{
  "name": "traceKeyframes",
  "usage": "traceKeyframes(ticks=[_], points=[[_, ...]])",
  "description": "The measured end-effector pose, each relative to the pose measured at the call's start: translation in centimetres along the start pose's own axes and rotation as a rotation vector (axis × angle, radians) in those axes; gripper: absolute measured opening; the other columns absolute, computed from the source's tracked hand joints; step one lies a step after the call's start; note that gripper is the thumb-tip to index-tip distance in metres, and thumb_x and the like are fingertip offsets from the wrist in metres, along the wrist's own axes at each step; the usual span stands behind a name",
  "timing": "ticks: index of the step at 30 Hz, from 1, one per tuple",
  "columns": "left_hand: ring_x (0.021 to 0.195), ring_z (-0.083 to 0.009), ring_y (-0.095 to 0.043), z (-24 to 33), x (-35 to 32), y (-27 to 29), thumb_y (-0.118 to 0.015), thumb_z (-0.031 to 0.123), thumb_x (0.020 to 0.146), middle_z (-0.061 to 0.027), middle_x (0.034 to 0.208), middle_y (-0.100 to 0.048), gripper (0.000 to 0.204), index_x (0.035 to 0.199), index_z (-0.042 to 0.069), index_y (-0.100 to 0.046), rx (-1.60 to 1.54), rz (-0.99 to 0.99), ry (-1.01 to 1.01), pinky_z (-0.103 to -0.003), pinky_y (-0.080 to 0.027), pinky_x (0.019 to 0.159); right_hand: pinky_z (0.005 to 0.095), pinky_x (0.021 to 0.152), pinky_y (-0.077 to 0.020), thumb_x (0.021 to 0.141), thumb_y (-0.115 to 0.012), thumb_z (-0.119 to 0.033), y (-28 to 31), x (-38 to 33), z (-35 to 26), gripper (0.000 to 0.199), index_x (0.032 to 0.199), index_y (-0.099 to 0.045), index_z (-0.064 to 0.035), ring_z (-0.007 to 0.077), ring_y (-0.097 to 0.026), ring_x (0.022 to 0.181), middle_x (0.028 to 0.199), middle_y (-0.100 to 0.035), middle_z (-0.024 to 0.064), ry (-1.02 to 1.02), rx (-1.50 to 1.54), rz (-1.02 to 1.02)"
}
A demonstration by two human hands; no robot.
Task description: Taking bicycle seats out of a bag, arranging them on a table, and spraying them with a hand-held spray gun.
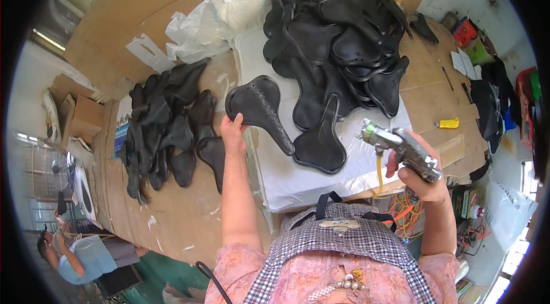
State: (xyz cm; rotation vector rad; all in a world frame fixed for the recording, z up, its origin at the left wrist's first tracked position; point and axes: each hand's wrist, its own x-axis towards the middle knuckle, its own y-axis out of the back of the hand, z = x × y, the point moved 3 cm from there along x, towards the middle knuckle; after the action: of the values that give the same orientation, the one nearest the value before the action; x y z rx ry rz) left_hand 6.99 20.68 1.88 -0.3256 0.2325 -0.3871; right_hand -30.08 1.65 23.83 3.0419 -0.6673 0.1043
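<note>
I hold a black bicycle saddle [260,110] in my left hand [233,132] and a spray gun [399,146] in my right hand [421,181].

My left fingers are closed on the saddle's wide rear edge, its narrow nose pointing away toward the gun. My right fist is wrapped tight around the gun's grip. Beyond the held saddle lies a heap of black saddles [338,46] on a white sheet [321,175]; outward of my left hand, a second saddle pile [166,126] sits on cardboard [177,212].

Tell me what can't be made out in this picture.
Head view only:
- Right hand: its palm is hidden behind the spray gun.
- Big saddle pile: lower saddles are buried under the top ones.
- Left hand: its fingertips are behind the saddle.
- Clutter at the right rim is too small and bent to identify.
</note>
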Motion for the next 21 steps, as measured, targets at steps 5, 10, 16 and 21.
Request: traceKeyframes(ticks=[5,10,16,21], points=[[0.081,-0.0177,-0.062,-0.1,-2.4,0.7,-0.057,0.004,0.086,-0.0084,0.097,-0.063,0.018,0.103,0.001,-0.055,-0.085,0.090,-0.095,-0.029,-0.052,0.068,0.0266,0.070,-0.0474,0.074,-0.067,0.000,2.7,-6.1,1.0,0.061,0.130,-0.043,-0.0015,0.0116,-0.057,0.076,0.082,-0.060,0.0043,-0.088,-0.226,-0.235],[0.104,-0.0230,-0.052,-4.2,-3.6,3.8,-0.058,0.034,0.088,-0.0088,0.110,-0.057,0.040,0.111,0.003,-0.051,-0.406,0.241,0.058,-0.043,-0.041,0.091,0.0280,0.073,-0.0481,0.076,-0.066,-0.001,4.2,-12.1,1.8,0.061,0.132,-0.041,-0.0026,0.0124,-0.057,0.081,0.090,-0.060,0.0057,-0.120,-0.230,-0.105],[0.095,-0.0222,-0.057,-13.7,-7.7,-4.1,-0.069,0.026,0.075,-0.0079,0.105,-0.059,0.045,0.111,0.002,-0.054,0.942,-0.071,0.133,-0.035,-0.044,0.082,0.0291,0.073,-0.0473,0.081,-0.064,-0.009,4.7,-16.2,2.8,0.062,0.135,-0.035,-0.0020,0.0142,-0.057,0.084,0.094,-0.060,0.0071,-0.214,-0.057,0.011],[0.088,-0.0245,-0.060,-12.6,-10.8,-7.1,-0.070,0.014,0.075,-0.0098,0.097,-0.059,0.043,0.109,-0.005,-0.052,0.799,-0.390,0.431,-0.036,-0.048,0.083,0.0312,0.077,-0.0469,0.082,-0.064,-0.014,5.4,-18.6,3.7,0.064,0.135,-0.033,0.0002,0.0151,-0.057,0.086,0.095,-0.060,0.0083,-0.235,-0.059,0.055]])
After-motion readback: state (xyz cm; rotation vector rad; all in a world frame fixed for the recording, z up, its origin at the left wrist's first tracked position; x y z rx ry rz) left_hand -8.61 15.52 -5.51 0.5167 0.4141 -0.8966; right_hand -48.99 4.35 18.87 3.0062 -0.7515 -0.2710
